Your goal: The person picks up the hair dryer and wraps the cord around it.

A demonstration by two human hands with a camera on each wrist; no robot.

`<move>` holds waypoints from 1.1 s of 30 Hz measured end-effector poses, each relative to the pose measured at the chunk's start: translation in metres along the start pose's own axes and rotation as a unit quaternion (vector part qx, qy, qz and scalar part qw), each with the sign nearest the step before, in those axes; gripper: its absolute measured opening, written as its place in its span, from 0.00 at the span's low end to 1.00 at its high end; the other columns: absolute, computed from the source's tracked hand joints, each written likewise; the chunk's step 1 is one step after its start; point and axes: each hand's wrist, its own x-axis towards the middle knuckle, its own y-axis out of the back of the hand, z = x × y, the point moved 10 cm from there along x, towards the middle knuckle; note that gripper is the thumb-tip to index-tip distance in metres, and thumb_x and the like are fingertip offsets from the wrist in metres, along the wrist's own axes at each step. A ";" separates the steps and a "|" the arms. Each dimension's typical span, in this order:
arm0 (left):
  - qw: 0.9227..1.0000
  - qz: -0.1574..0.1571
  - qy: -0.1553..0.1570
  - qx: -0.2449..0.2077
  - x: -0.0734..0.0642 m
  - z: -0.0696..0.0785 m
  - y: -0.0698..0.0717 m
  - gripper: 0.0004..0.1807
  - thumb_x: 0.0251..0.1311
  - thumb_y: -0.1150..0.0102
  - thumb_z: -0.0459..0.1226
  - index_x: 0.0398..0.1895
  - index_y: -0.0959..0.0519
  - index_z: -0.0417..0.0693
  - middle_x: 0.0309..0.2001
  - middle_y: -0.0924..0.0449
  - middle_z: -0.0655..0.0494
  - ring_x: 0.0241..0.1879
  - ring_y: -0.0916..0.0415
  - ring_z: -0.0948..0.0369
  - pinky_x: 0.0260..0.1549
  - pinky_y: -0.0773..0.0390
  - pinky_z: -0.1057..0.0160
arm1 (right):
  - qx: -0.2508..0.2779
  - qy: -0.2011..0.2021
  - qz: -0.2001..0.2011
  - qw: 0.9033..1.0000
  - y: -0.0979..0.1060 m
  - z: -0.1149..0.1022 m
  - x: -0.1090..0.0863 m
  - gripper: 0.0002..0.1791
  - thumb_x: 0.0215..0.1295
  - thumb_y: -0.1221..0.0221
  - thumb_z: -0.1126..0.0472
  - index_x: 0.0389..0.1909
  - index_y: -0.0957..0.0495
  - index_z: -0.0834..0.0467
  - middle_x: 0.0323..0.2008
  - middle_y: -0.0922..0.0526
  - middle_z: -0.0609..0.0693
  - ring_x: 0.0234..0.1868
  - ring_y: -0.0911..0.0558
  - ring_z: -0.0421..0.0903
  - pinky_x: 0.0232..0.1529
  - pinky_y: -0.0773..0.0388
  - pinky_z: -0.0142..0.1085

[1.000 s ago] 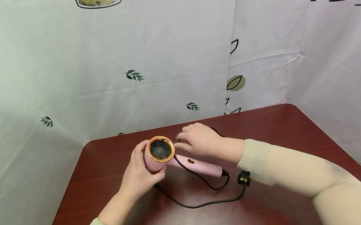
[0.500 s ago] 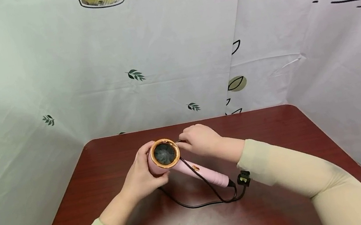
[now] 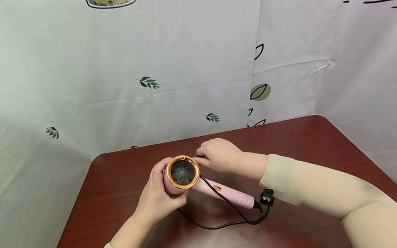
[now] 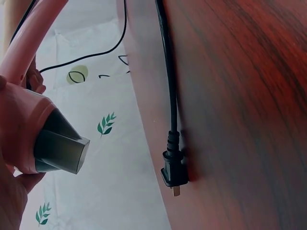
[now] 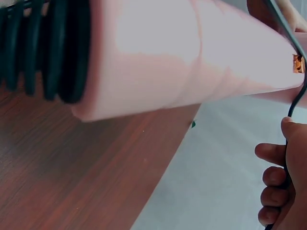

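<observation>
My left hand [image 3: 156, 193] grips the barrel of a pink hair dryer [image 3: 229, 193], its gold-rimmed round end facing up in the head view. A dark nozzle [image 4: 62, 148] shows on the dryer's other end in the left wrist view. The handle slants down to the right. My right hand [image 3: 220, 155], fingers curled, holds the black power cord [image 5: 293, 103] just right of the gold rim. From the handle's end the cord loops up across the handle to that hand. The plug [image 4: 174, 167] lies on the table in the left wrist view.
A dark red wooden table [image 3: 120, 223] lies beneath the hands. White cloth [image 3: 188, 56] with printed leaves hangs behind and at both sides. Another stretch of cord [image 3: 218, 227] curves over the table below the dryer.
The hair dryer has shifted slightly right and toward the body, its handle end dropping lower. The left hand has moved with it. My right hand keeps holding the cord in nearly the same spot.
</observation>
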 end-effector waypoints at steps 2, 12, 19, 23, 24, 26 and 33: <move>1.000 0.000 -0.007 0.001 -0.001 0.001 0.000 0.56 0.32 0.21 0.34 0.69 0.43 0.47 0.63 0.33 0.50 0.56 0.28 0.54 0.51 0.25 0.54 | -0.001 -0.001 -0.004 1.000 -0.001 0.000 0.001 0.15 0.72 0.44 0.47 0.26 0.21 0.49 0.23 0.27 0.41 0.25 0.27 0.40 0.30 0.28 0.37; 0.999 -0.004 -0.031 -0.022 -0.002 0.012 0.001 0.57 0.31 0.21 0.34 0.69 0.44 0.44 0.64 0.33 0.50 0.58 0.29 0.54 0.56 0.29 0.61 | 0.000 -0.006 -0.015 1.000 -0.003 -0.002 0.002 0.16 0.72 0.45 0.46 0.29 0.18 0.49 0.25 0.24 0.41 0.27 0.25 0.39 0.32 0.26 0.37; 0.999 -0.001 -0.045 -0.030 -0.002 0.016 0.000 0.56 0.31 0.22 0.33 0.68 0.43 0.43 0.63 0.32 0.49 0.58 0.29 0.54 0.58 0.32 0.65 | 0.004 -0.014 -0.025 1.000 -0.005 -0.002 0.002 0.14 0.72 0.45 0.47 0.31 0.17 0.49 0.26 0.23 0.42 0.28 0.24 0.39 0.33 0.26 0.36; 0.998 0.001 -0.057 -0.038 -0.002 0.020 -0.002 0.56 0.30 0.22 0.33 0.68 0.43 0.42 0.63 0.32 0.49 0.58 0.29 0.54 0.59 0.33 0.67 | 0.008 -0.010 -0.022 1.000 -0.005 -0.003 0.003 0.14 0.72 0.44 0.48 0.28 0.19 0.49 0.25 0.24 0.42 0.27 0.25 0.40 0.33 0.26 0.37; 0.997 -0.001 -0.063 -0.038 -0.002 0.022 -0.002 0.56 0.30 0.22 0.33 0.68 0.43 0.41 0.63 0.32 0.48 0.59 0.29 0.53 0.59 0.34 0.67 | 0.005 -0.006 -0.022 1.000 -0.005 -0.003 0.003 0.14 0.72 0.44 0.48 0.28 0.20 0.49 0.24 0.24 0.42 0.27 0.25 0.40 0.33 0.26 0.38; 0.997 -0.003 -0.070 -0.034 -0.001 0.026 -0.004 0.55 0.31 0.22 0.34 0.67 0.42 0.42 0.63 0.32 0.49 0.59 0.30 0.53 0.60 0.34 0.67 | 0.000 -0.002 -0.018 1.000 -0.005 -0.004 0.003 0.14 0.71 0.43 0.49 0.27 0.20 0.49 0.24 0.25 0.42 0.27 0.25 0.40 0.34 0.26 0.38; 0.998 0.000 -0.053 -0.021 -0.002 0.024 -0.003 0.56 0.31 0.21 0.34 0.68 0.43 0.44 0.63 0.32 0.49 0.59 0.29 0.54 0.58 0.32 0.65 | 0.003 -0.018 -0.019 1.000 -0.007 0.002 0.004 0.15 0.71 0.44 0.47 0.27 0.21 0.48 0.23 0.26 0.41 0.25 0.27 0.39 0.30 0.28 0.36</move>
